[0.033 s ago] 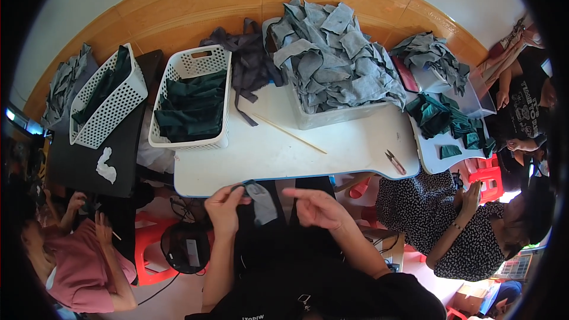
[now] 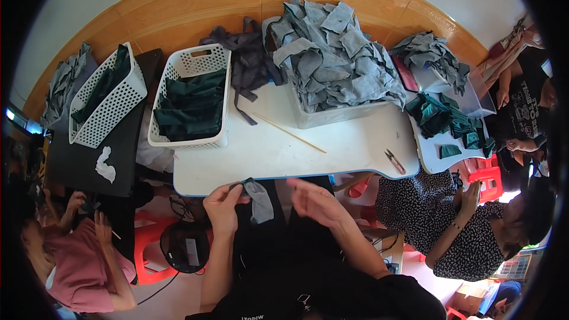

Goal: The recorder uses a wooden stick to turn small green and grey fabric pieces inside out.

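Note:
My left hand (image 2: 221, 208) is closed, thumb against fingers, on the upper left corner of a small fabric piece (image 2: 260, 202). This piece is pale grey on the side facing me, with dark green along its top and edges, and hangs just off the table's near edge. To its right is my right hand (image 2: 318, 206), empty, fingers stretched out and somewhat blurred, apart from the fabric. Beyond both hands, a thin wooden stick (image 2: 289, 133) lies slantwise on the white table (image 2: 249, 169). Small thread snips (image 2: 394, 162) rest near the table's right end.
A grey bin (image 2: 338, 117) overflows with grey fabric pieces. Dark green cloth fills a white basket (image 2: 222, 136); another white basket (image 2: 109, 115) leans at left. Dark strips (image 2: 249, 59) lie between basket and bin. Green scraps (image 2: 435, 115) lie at right. People sit on both sides.
My right hand has gone from a pointing shape to more outstretched fingers. The fabric piece has shifted slightly in my left hand, which keeps its hold.

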The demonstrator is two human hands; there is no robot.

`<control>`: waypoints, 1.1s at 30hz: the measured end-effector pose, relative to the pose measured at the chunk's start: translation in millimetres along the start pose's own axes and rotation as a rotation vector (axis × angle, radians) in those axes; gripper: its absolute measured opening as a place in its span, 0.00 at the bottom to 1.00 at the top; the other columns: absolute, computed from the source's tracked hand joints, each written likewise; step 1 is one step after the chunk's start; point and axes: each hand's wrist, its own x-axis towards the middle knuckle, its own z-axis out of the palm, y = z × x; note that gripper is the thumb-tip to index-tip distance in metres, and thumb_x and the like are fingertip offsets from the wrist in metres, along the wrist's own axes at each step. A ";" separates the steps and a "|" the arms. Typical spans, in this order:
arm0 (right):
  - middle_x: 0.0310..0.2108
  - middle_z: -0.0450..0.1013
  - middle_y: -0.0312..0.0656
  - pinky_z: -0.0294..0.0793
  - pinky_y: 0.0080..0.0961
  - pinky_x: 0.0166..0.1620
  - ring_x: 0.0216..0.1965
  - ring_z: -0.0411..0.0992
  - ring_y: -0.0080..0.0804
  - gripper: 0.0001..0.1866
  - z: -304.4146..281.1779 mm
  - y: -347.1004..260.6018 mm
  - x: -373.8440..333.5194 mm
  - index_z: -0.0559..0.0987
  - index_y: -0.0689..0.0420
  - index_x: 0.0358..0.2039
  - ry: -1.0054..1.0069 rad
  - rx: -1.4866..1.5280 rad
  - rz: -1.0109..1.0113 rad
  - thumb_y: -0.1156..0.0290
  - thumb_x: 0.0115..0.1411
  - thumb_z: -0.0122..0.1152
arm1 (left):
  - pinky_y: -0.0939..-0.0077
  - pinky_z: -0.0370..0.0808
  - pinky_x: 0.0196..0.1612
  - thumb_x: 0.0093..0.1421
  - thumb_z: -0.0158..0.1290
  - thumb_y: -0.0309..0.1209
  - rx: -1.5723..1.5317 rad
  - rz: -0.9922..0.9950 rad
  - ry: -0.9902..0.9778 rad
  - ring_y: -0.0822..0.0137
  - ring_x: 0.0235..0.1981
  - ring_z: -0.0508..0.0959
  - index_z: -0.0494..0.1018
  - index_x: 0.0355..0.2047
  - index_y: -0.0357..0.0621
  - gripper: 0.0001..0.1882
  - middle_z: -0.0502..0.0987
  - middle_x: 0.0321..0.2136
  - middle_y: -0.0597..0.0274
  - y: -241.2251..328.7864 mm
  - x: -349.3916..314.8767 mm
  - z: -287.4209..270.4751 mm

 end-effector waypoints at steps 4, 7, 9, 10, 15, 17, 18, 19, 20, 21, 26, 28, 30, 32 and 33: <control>0.82 0.86 0.44 0.86 0.39 0.76 0.71 0.87 0.28 0.55 62.4 24.4 47.3 0.62 0.49 1.05 0.232 -0.503 -0.328 0.75 0.85 0.78 | 0.67 0.97 0.42 0.83 0.77 0.20 -0.109 0.036 -0.067 0.64 0.35 0.97 0.96 0.57 0.27 0.08 0.99 0.44 0.51 25.0 -2.6 53.3; 0.54 0.90 0.38 0.88 0.31 0.56 0.45 0.87 0.28 0.56 35.6 10.5 28.2 0.63 0.47 1.04 0.376 0.187 -0.213 0.82 0.83 0.78 | 0.69 0.95 0.39 0.83 0.78 0.21 0.008 -0.011 0.037 0.65 0.31 0.95 0.97 0.57 0.29 0.08 0.99 0.43 0.54 20.0 14.4 23.8; 0.39 0.81 0.30 0.73 0.24 0.41 0.28 0.72 0.20 0.49 59.6 -36.5 31.0 0.68 0.48 1.01 0.454 0.308 -0.259 0.81 0.85 0.75 | 0.71 0.94 0.44 0.83 0.78 0.21 0.073 -0.005 -0.010 0.67 0.35 0.95 0.98 0.57 0.33 0.07 0.98 0.43 0.56 22.3 19.5 -14.9; 0.37 0.80 0.28 0.70 0.26 0.41 0.27 0.68 0.17 0.47 60.1 -42.0 33.0 0.69 0.49 1.01 0.378 0.275 -0.191 0.80 0.86 0.73 | 0.72 0.94 0.50 0.83 0.78 0.21 0.149 -0.011 -0.085 0.66 0.43 0.97 0.98 0.58 0.34 0.08 0.99 0.48 0.56 15.7 24.0 -23.0; 0.36 0.78 0.26 0.65 0.24 0.41 0.27 0.62 0.14 0.42 58.3 -53.2 46.9 0.73 0.50 0.98 0.324 0.237 -0.064 0.79 0.88 0.69 | 0.71 0.93 0.61 0.82 0.78 0.19 0.285 0.084 -0.333 0.65 0.57 0.97 0.97 0.61 0.35 0.12 0.97 0.59 0.56 14.7 10.5 11.1; 0.36 0.79 0.27 0.65 0.24 0.41 0.27 0.62 0.13 0.42 61.8 -53.8 51.1 0.74 0.50 0.98 0.311 0.264 -0.059 0.79 0.88 0.69 | 0.71 0.92 0.64 0.81 0.78 0.18 0.326 0.159 -0.438 0.65 0.61 0.96 0.97 0.63 0.36 0.14 0.96 0.64 0.56 21.5 -3.8 35.9; 0.37 0.79 0.27 0.65 0.23 0.41 0.27 0.61 0.13 0.42 63.9 -54.3 54.1 0.74 0.50 0.98 0.293 0.288 -0.051 0.79 0.88 0.69 | 0.71 0.92 0.66 0.81 0.77 0.17 0.344 0.200 -0.490 0.65 0.64 0.96 0.96 0.64 0.36 0.15 0.95 0.67 0.56 21.2 -6.8 43.4; 0.37 0.79 0.27 0.65 0.23 0.41 0.27 0.61 0.13 0.42 63.5 -53.6 57.3 0.74 0.50 0.98 0.296 0.286 -0.056 0.79 0.88 0.69 | 0.71 0.92 0.66 0.81 0.77 0.17 0.341 0.201 -0.496 0.65 0.64 0.96 0.96 0.64 0.36 0.15 0.95 0.67 0.56 19.4 -9.2 48.6; 0.38 0.79 0.28 0.65 0.23 0.41 0.28 0.63 0.14 0.41 61.3 -52.5 60.8 0.73 0.49 0.99 0.282 0.273 -0.076 0.78 0.90 0.68 | 0.72 0.92 0.64 0.81 0.77 0.16 0.323 0.122 -0.461 0.66 0.60 0.96 0.96 0.64 0.35 0.15 0.96 0.64 0.57 15.7 -12.8 51.8; 0.39 0.80 0.29 0.66 0.24 0.41 0.29 0.64 0.15 0.41 67.3 -55.3 65.6 0.72 0.49 0.99 0.266 0.260 -0.092 0.76 0.91 0.67 | 0.73 0.92 0.62 0.81 0.77 0.16 0.306 0.043 -0.423 0.68 0.57 0.97 0.96 0.64 0.35 0.14 0.96 0.61 0.59 11.7 -14.2 51.9; 0.43 0.81 0.32 0.70 0.24 0.45 0.37 0.72 0.22 0.29 81.7 -38.1 65.8 0.79 0.51 0.90 0.529 0.085 -0.340 0.66 0.95 0.65 | 0.75 0.91 0.56 0.81 0.78 0.17 0.111 -0.062 -0.358 0.73 0.48 0.95 0.96 0.61 0.34 0.12 0.96 0.54 0.64 -5.8 -1.4 59.3; 0.48 0.83 0.32 0.77 0.24 0.54 0.46 0.78 0.23 0.19 71.4 -9.6 57.6 0.84 0.54 0.78 0.627 -0.244 -0.408 0.64 0.94 0.69 | 0.76 0.90 0.54 0.82 0.78 0.17 -0.028 -0.117 -0.329 0.74 0.47 0.94 0.96 0.60 0.34 0.11 0.96 0.52 0.66 -16.3 3.4 51.7; 0.51 0.84 0.31 0.82 0.23 0.56 0.52 0.81 0.18 0.22 74.2 9.1 58.0 0.88 0.56 0.73 0.583 -0.597 -0.380 0.69 0.85 0.85 | 0.78 0.86 0.49 0.84 0.76 0.19 -0.011 -0.170 -0.321 0.77 0.44 0.90 0.97 0.59 0.35 0.08 0.95 0.50 0.68 -21.9 7.7 39.1; 0.49 0.83 0.30 0.84 0.22 0.54 0.50 0.80 0.17 0.23 74.6 12.3 62.0 0.90 0.57 0.69 0.617 -0.734 -0.316 0.70 0.80 0.92 | 0.79 0.84 0.48 0.84 0.76 0.20 0.022 -0.138 -0.342 0.77 0.44 0.89 0.97 0.58 0.35 0.07 0.95 0.49 0.69 -24.0 6.2 40.7; 0.47 0.85 0.30 0.85 0.23 0.52 0.48 0.80 0.16 0.21 71.2 12.9 66.2 0.92 0.58 0.65 0.627 -0.725 -0.278 0.68 0.79 0.93 | 0.80 0.82 0.47 0.85 0.76 0.21 0.056 -0.105 -0.360 0.78 0.43 0.88 0.97 0.57 0.35 0.06 0.94 0.49 0.70 -25.0 5.0 41.1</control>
